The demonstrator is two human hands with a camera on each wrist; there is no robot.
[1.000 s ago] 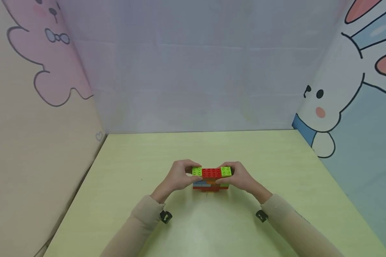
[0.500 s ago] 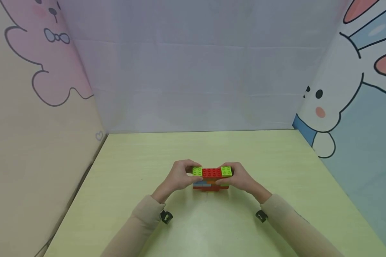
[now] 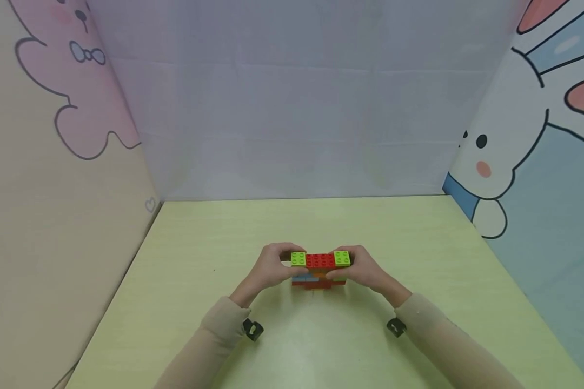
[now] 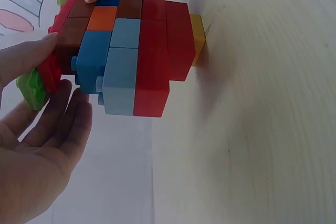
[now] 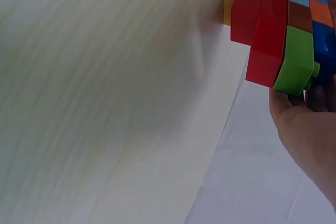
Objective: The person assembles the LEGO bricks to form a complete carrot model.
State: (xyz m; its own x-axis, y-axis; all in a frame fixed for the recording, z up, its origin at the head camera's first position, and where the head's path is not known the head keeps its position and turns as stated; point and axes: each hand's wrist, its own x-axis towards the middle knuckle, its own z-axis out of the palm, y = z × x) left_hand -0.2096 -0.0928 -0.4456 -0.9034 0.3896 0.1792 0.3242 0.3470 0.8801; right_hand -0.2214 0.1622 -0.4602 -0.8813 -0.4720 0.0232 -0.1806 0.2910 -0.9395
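Note:
A built stack of toy building bricks stands mid-table, held from both sides. Its top row is red with a lime green brick at each end. Below run brown, orange, blue, light blue, green and red bricks, narrowing to a small yellow brick close over the tabletop. My left hand grips the upper left end, thumb on the near face and fingers behind. My right hand grips the upper right end the same way. The far face is hidden in the head view.
The pale yellow-green table reaches back to a plain light wall cloth. Side panels with a pink cartoon animal and a white cartoon rabbit flank it left and right.

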